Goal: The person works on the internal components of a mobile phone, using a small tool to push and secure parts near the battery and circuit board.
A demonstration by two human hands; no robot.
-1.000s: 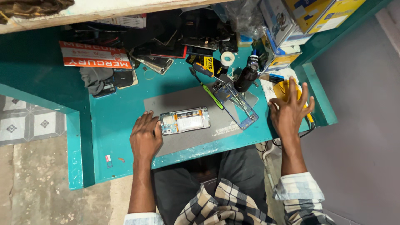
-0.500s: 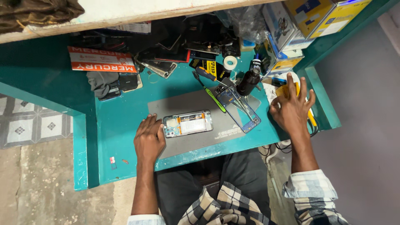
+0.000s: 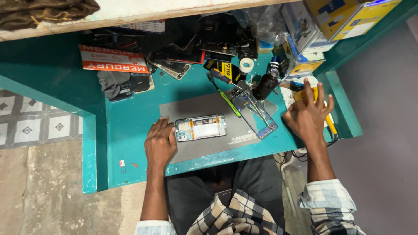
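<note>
On the grey mat (image 3: 244,130), the opened phone (image 3: 201,127) touches the left hand's (image 3: 160,143) released fingers (image 3: 167,126).

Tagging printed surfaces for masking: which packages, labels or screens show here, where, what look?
Flat orange-red package with white band: bench back left, rectangular.
Yellow-and-blue boxes: top right corner, stacked.
White-blue box: under those, tilted.
Black-yellow card: bench centre back.
Opened phone: grey mat, beside left hand; insides showing, no lit screen.
</note>
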